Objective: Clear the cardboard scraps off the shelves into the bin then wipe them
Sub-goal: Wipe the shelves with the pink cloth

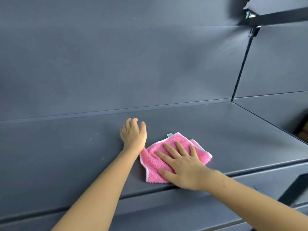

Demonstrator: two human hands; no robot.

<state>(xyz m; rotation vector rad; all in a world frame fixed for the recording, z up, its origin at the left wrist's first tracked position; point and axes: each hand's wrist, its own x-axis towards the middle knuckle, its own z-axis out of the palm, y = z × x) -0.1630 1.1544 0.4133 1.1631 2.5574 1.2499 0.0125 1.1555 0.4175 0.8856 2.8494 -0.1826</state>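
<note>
A pink cloth [153, 160] with a white hem lies flat on the dark grey shelf [66, 147], near its front edge. My right hand [181, 165] presses down on the cloth with straight, spread fingers. My left hand [133, 132] rests on the bare shelf just left of the cloth, fingers loosely bent toward the back panel, holding nothing. A few small pale specks [97, 133] dot the shelf to the left. No cardboard scraps show on this shelf.
A grey back panel [116, 64] rises behind the shelf. A dark upright post [241, 64] divides it from the neighbouring bay on the right. A lower shelf edge [166, 205] runs below. A brownish object [304, 132] peeks in at the far right.
</note>
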